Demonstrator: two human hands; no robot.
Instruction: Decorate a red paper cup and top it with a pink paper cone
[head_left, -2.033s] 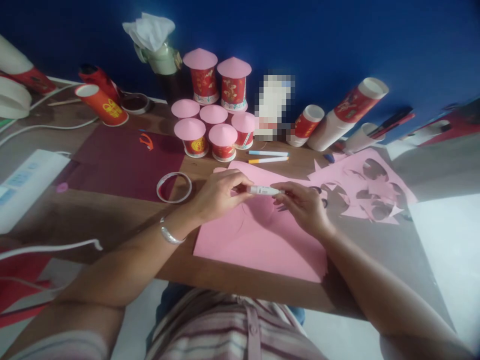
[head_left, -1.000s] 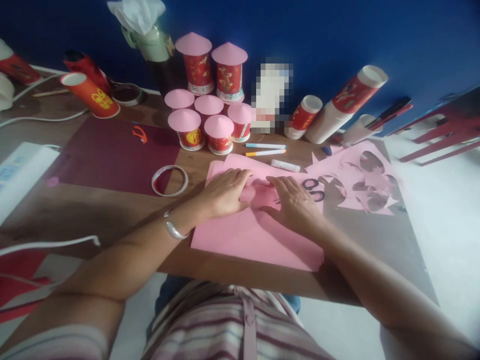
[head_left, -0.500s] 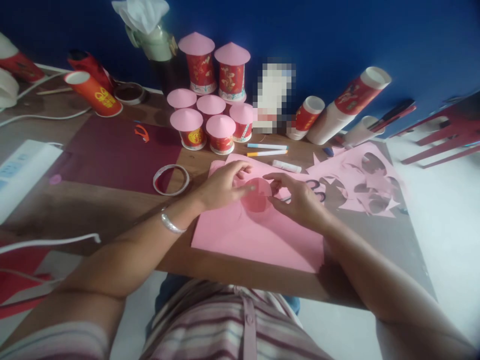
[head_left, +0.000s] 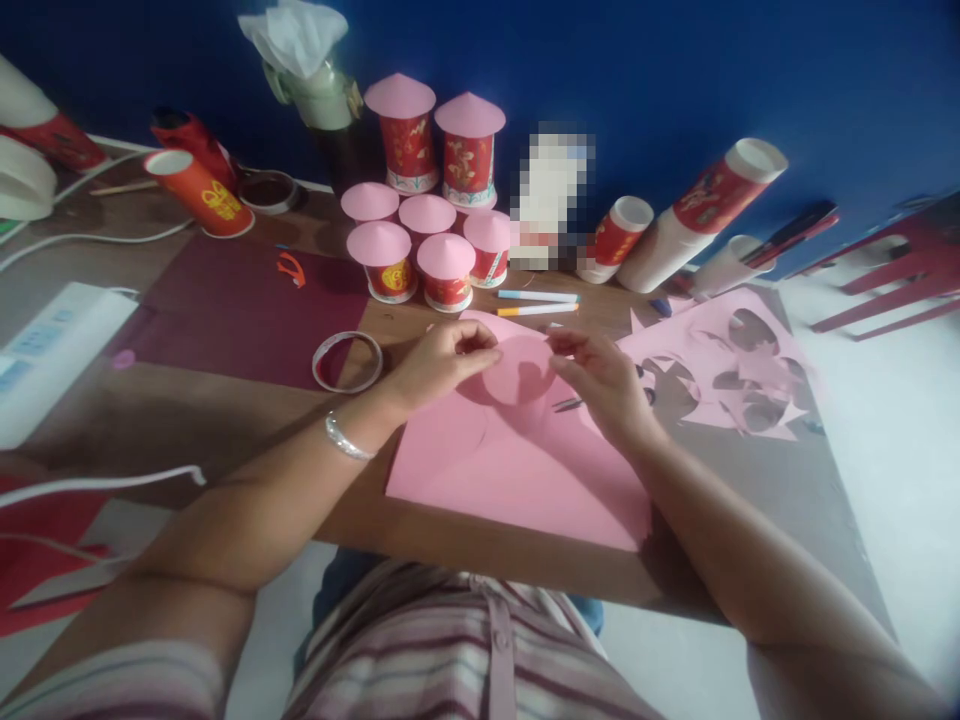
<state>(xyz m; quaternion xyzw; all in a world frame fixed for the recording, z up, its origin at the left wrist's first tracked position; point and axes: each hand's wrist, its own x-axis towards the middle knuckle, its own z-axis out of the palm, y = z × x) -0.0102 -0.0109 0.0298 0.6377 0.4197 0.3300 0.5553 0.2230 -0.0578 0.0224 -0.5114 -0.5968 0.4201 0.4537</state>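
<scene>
A pink paper disc (head_left: 516,372) is stretched between my two hands, just over a stack of pink paper sheets (head_left: 517,490). My left hand (head_left: 457,358) pinches its left edge between thumb and fingers. At the opposite edge, the thumb and fingers of my right hand (head_left: 592,370) are closed on it too. Beneath the right hand lie scissors (head_left: 568,405), blades showing to the left and the handles mostly covered. A faint curved line marks the top sheet below the disc.
Several red paper-cup pieces with pink cone tops (head_left: 448,258) stand behind the sheets. Two markers (head_left: 537,310) lie before them. A tape roll (head_left: 347,362) sits left, cut-out pink scraps (head_left: 739,365) right. Stacked cups (head_left: 690,225) lean near the wall.
The disc's cut line has closed up as both hands shifted to its outer edges. My right hand has moved slightly right and now covers the glue stick and most of the scissor handles.
</scene>
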